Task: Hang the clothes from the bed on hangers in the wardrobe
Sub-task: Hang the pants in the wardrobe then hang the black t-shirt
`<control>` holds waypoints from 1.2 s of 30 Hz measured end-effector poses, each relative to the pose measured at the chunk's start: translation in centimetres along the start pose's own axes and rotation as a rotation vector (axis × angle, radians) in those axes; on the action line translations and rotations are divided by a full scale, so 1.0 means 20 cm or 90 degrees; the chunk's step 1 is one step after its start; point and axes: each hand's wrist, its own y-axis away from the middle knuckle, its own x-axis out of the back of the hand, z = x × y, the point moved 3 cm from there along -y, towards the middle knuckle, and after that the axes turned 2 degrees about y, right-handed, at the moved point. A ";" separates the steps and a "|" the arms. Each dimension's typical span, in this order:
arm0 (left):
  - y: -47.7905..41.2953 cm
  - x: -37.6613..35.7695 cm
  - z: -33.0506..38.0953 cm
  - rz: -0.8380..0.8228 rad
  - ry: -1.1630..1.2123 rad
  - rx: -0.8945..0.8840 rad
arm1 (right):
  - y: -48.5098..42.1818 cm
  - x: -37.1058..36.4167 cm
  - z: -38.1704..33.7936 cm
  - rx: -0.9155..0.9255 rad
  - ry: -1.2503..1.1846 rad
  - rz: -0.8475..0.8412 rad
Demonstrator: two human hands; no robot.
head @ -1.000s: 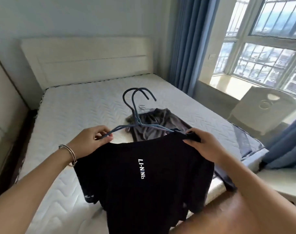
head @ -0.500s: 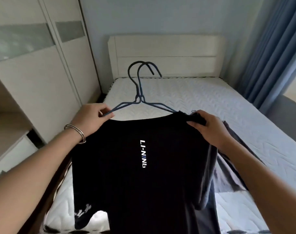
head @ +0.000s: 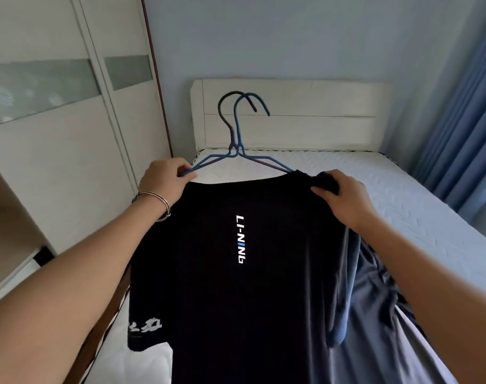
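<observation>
A white padded headboard (head: 291, 115) stands against a pale blue wall (head: 291, 37). Left of the headboard stands a white wardrobe (head: 56, 151) with sliding doors, each crossed by a frosted glass band; right of the headboard hang blue curtains (head: 463, 106). A bare white quilted mattress (head: 388, 195) extends forward from the headboard in soft daylight.

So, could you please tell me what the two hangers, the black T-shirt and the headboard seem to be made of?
The hangers look like thin wire with a matte blue-grey coating, probably plastic-dipped: slender, evenly bent hooks. The black T-shirt looks like a smooth, thin knit, possibly synthetic sportswear: soft drape, printed lettering. The headboard looks like off-white painted or laminated board: flat panels, one straight groove.
</observation>
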 end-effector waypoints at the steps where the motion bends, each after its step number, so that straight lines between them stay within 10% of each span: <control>1: -0.07 -0.04 -0.01 -0.001 0.000 0.007 | -0.07 -0.03 0.01 -0.007 0.005 -0.005; 16: -0.59 -1.45 -0.75 -0.213 -0.115 0.230 | -0.90 -1.09 0.86 -0.177 0.105 -0.184; 22: -0.85 -1.96 -0.91 -0.179 -0.029 0.258 | -1.24 -1.45 1.17 -0.193 0.271 -0.084; 25: -0.91 -2.23 -0.95 -0.204 0.079 0.260 | -1.33 -1.71 1.31 -0.198 0.098 -0.028; 36: 0.25 -2.62 -1.66 -0.572 -0.135 0.215 | -0.37 -2.41 1.89 -0.232 0.199 -0.414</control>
